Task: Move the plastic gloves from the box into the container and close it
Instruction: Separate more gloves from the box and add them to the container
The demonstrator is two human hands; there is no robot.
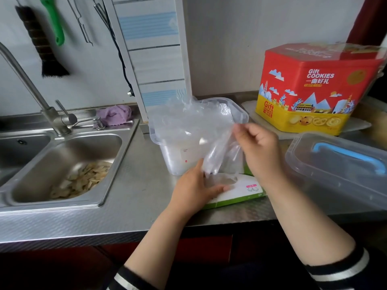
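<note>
I stand at a steel counter (134, 185), looking down at my two bare hands. My right hand (258, 148) is raised above the counter, its fingers curled and pinching the edge of a bunch of clear plastic gloves (188, 126). The gloves hang as a crumpled, see-through sheet from my fingertips, spreading left over the open top of the container (240, 109) and trailing down to the box (249, 190).

My left hand (195, 188) lies on the box, fingers stretched fairly straight and together, pressing on its white top by the oval opening. The lowest part of the gloves touches this hand. The box is white with green sides and lies flat near the counter's front edge, just in front of the container.

The container is a clear tub, standing upright with no lid on, and loose gloves already fill its upper part. Its lid (339, 166), clear with a blue handle, lies on the counter at my right, well apart from the tub.

Behind the lid stands a red and yellow cookie tin (310, 86). At my left is a sink (62, 164) with pale peelings (83, 181) in its basin, a tap (31, 84) above it, and a purple cloth (115, 115) at its back rim.
</note>
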